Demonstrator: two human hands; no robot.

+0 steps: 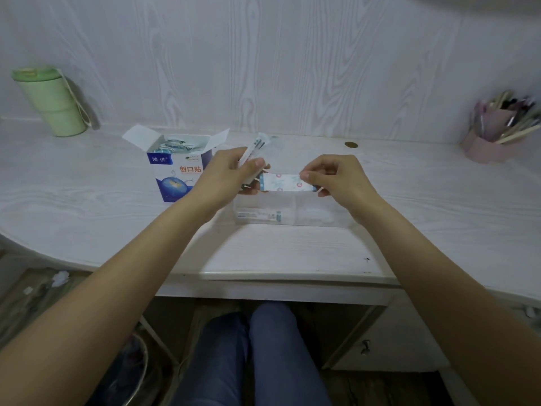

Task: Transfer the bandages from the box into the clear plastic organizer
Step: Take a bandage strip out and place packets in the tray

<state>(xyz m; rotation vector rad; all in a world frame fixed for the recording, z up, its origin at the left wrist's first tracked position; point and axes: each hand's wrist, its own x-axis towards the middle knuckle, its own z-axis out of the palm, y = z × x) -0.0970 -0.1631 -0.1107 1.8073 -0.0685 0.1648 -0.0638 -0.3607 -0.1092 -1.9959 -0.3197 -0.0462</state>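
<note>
Cup [51, 101]: a green lidded cup stands at the far left of the counter [87, 200], well apart from the work.
Box [179, 168]: open, flaps up, upright on the counter left of centre; wrapped bandages still show inside, so it is not emptied.
Left hand [231, 171]: its fingers are curled round a small stack of bandages [253, 156], thumb pressed on top; the stack stands roughly on end, tilted, long axis running up and away from the person.
Single bandage [288, 183]: held in the air between the two hands, just above the organizer; its long axis lies left to right, about level, printed face toward the camera.
Right hand [330, 177]: thumb and forefinger pinch the right end of the single bandage, the other fingers curled loosely under.
Organizer [292, 212]: clear plastic, on the counter right below the hands; at least one wrapped strip appears to lie inside near its front wall, though the clear walls make the contents hard to read.
Pen holder [486, 142]: pink, full of pens, far right.
Progress: I judge the transfer partly done, with this strip, the stack and the box's remainder left.
</note>
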